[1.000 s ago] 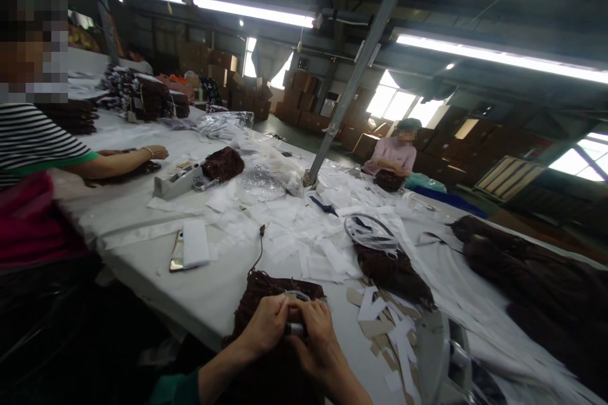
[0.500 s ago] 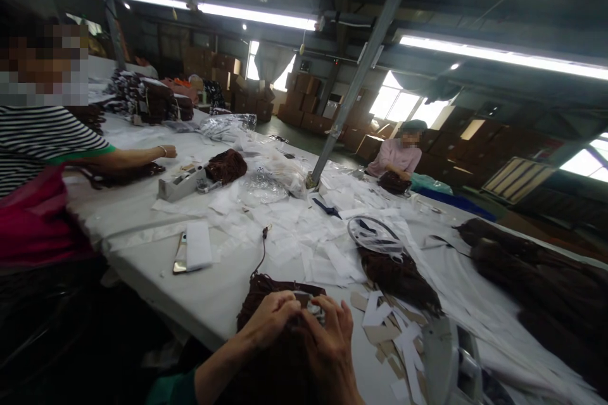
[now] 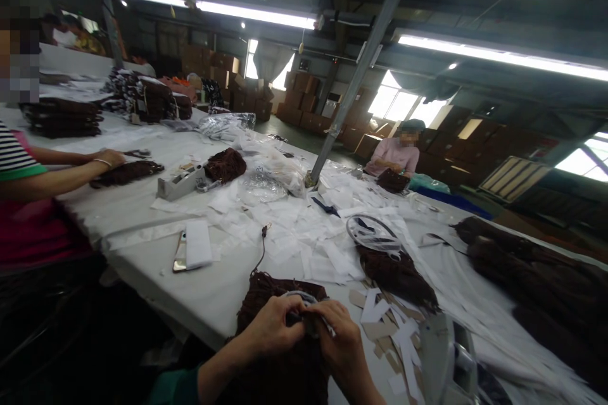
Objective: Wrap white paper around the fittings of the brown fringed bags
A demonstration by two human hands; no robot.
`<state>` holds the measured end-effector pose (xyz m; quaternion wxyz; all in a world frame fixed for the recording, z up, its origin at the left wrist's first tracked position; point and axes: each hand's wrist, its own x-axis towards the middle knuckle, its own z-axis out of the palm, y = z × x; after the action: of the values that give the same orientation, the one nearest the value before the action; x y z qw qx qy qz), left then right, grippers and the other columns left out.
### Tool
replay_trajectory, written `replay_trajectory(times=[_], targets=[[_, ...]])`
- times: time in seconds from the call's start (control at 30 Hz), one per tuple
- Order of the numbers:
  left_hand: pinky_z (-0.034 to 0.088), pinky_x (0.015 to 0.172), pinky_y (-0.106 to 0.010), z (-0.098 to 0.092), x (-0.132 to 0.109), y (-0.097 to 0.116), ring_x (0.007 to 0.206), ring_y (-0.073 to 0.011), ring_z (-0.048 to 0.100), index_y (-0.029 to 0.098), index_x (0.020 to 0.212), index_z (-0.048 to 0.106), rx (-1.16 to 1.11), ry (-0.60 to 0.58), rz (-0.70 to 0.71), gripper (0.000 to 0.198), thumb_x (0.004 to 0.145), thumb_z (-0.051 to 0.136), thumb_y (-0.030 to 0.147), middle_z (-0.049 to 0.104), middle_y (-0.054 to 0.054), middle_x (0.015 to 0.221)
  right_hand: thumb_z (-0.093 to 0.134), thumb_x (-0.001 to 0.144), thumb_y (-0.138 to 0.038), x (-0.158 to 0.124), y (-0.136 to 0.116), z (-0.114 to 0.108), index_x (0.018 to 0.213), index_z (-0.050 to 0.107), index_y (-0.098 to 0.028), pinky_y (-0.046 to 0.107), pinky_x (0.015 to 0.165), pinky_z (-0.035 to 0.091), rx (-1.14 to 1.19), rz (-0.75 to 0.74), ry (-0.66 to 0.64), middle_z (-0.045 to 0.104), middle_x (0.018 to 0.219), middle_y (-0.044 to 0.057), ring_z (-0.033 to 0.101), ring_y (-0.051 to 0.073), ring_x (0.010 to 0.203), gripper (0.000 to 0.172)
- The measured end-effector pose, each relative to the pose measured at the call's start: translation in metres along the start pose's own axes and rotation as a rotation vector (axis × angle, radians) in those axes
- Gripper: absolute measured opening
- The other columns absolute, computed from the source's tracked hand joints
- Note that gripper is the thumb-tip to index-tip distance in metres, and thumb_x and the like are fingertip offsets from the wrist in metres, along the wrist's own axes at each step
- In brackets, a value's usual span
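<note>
My left hand (image 3: 273, 329) and my right hand (image 3: 337, 335) meet at the near edge of the white table (image 3: 142, 202). Both are closed, pinching the top of a dark brown fringed piece (image 3: 266, 294) with a pale ring at its top. What exactly the fingertips grip is hidden between them. A thin dark cord (image 3: 259, 247) runs from the piece up the table.
Several white paper strips (image 3: 304, 234) litter the table. A phone under a white slip (image 3: 192, 247), a tape dispenser (image 3: 178, 183), more brown bundles (image 3: 394, 275) and a grey device (image 3: 446, 361) lie around. A person in stripes (image 3: 19, 164) works at left, another person (image 3: 394, 155) sits far back.
My right hand's fingers, spread half a second ago, have closed again on the piece. The person at left has drawn back, arm pulled leftward.
</note>
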<state>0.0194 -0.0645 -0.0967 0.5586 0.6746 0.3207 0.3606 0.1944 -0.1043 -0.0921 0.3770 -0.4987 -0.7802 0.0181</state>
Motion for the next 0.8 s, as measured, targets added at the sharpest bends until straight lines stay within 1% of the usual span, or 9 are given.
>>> replay_trajectory(times=[0.07, 0.17, 0.23, 0.3, 0.4, 0.47, 0.57, 0.67, 0.8], targets=[[0.039, 0.063, -0.025, 0.002, -0.001, 0.001, 0.066, -0.0146, 0.053, 0.016, 0.082, 0.066, 0.077, 0.014, 0.035, 0.012, 0.075, 0.057, 0.021, 0.063, -0.001, 0.073, 0.047, 0.089, -0.013, 0.001, -0.002, 0.001, 0.094, 0.065, -0.026, 0.038, 0.086, 0.046, -0.067, -0.098, 0.017, 0.072, 0.082, -0.001, 0.068, 0.017, 0.074, 0.023], [0.039, 0.059, -0.024, 0.006, 0.000, -0.002, 0.064, -0.0140, 0.053, 0.015, 0.078, 0.063, 0.014, 0.098, -0.017, 0.012, 0.076, 0.058, 0.026, 0.061, -0.001, 0.070, 0.046, 0.087, -0.008, 0.000, -0.007, 0.001, 0.098, 0.064, -0.026, 0.041, 0.096, 0.036, -0.171, -0.178, 0.068, 0.073, 0.086, -0.001, 0.068, 0.016, 0.075, 0.027], [0.042, 0.056, -0.024, 0.008, 0.002, -0.006, 0.061, -0.0144, 0.054, 0.015, 0.075, 0.060, -0.155, 0.131, -0.117, 0.018, 0.073, 0.062, 0.032, 0.060, -0.001, 0.068, 0.046, 0.086, -0.005, -0.001, -0.010, 0.000, 0.101, 0.063, -0.026, 0.042, 0.101, 0.029, -0.215, -0.220, 0.069, 0.073, 0.090, -0.002, 0.068, 0.016, 0.080, 0.031], [0.044, 0.052, -0.026, 0.010, 0.004, -0.010, 0.057, -0.0154, 0.056, 0.014, 0.076, 0.059, -0.386, 0.115, -0.228, 0.024, 0.068, 0.067, 0.036, 0.061, -0.001, 0.067, 0.045, 0.084, -0.004, -0.001, -0.012, -0.002, 0.106, 0.062, -0.026, 0.043, 0.103, 0.025, -0.243, -0.261, 0.050, 0.073, 0.094, -0.001, 0.068, 0.017, 0.086, 0.035], [0.045, 0.047, -0.025, 0.011, 0.005, -0.013, 0.053, -0.0150, 0.054, 0.013, 0.074, 0.060, -0.678, 0.133, -0.361, 0.024, 0.059, 0.070, 0.029, 0.060, -0.001, 0.061, 0.045, 0.084, -0.004, -0.001, -0.013, -0.006, 0.113, 0.059, -0.026, 0.044, 0.104, 0.024, -0.263, -0.315, 0.009, 0.072, 0.102, 0.000, 0.067, 0.019, 0.094, 0.039], [0.046, 0.047, -0.023, 0.010, 0.004, -0.011, 0.057, -0.0150, 0.056, 0.012, 0.072, 0.062, -0.833, 0.152, -0.400, 0.020, 0.057, 0.067, 0.023, 0.060, -0.002, 0.062, 0.046, 0.085, -0.004, -0.001, -0.013, -0.008, 0.118, 0.056, -0.025, 0.045, 0.104, 0.025, -0.285, -0.337, -0.002, 0.071, 0.106, 0.002, 0.066, 0.020, 0.098, 0.041], [0.050, 0.054, -0.022, 0.008, 0.002, -0.006, 0.065, -0.0148, 0.060, 0.012, 0.076, 0.063, -0.982, 0.111, -0.421, 0.021, 0.056, 0.065, 0.017, 0.063, -0.003, 0.069, 0.046, 0.085, -0.004, -0.004, -0.011, -0.006, 0.125, 0.053, -0.023, 0.047, 0.104, 0.025, -0.341, -0.357, 0.012, 0.069, 0.111, 0.004, 0.063, 0.022, 0.105, 0.045], [0.051, 0.054, -0.022, 0.009, 0.003, -0.004, 0.056, -0.0116, 0.058, 0.012, 0.077, 0.061, -0.935, 0.114, -0.429, 0.024, 0.054, 0.067, 0.012, 0.062, -0.001, 0.066, 0.046, 0.086, -0.006, -0.009, -0.010, 0.001, 0.131, 0.048, -0.023, 0.049, 0.107, 0.022, -0.383, -0.352, 0.024, 0.067, 0.117, 0.006, 0.059, 0.024, 0.112, 0.048], [0.045, 0.040, -0.019, 0.013, 0.006, -0.011, 0.046, -0.0116, 0.056, 0.012, 0.077, 0.058, -0.690, 0.156, -0.338, 0.024, 0.057, 0.068, 0.019, 0.062, -0.001, 0.062, 0.049, 0.088, -0.012, -0.029, -0.001, 0.012, 0.133, 0.048, -0.023, 0.050, 0.110, 0.015, -0.422, -0.241, 0.060, 0.060, 0.128, 0.008, 0.052, 0.026, 0.121, 0.046]])
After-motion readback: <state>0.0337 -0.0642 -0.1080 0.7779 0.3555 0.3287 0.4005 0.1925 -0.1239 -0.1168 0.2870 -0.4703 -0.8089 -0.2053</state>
